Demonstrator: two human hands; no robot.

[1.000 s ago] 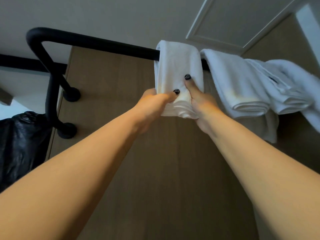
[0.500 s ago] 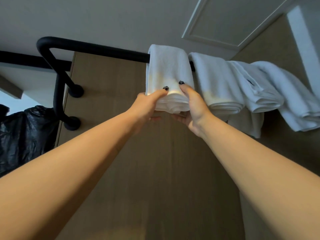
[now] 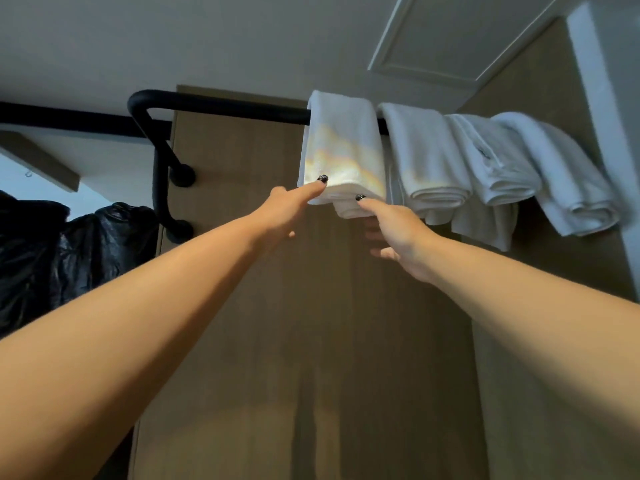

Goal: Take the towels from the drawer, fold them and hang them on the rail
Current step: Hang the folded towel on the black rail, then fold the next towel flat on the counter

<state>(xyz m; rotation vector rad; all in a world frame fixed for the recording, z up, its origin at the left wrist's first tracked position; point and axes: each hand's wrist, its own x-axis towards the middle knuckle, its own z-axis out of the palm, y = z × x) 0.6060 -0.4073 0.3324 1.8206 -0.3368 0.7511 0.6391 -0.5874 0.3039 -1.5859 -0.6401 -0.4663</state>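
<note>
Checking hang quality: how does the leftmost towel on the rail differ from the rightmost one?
The leftmost towel hangs straight down; the rightmost towel slants off to the right. Both thumbs touch the leftmost one's lower edge; nothing touches the rightmost. Both are white, folded and draped over the black rail.

Four folded towels (image 3: 346,147) are hanging side by side over the rail (image 3: 225,107). Bags (image 3: 69,251) are sitting below the rail's left end.
</note>
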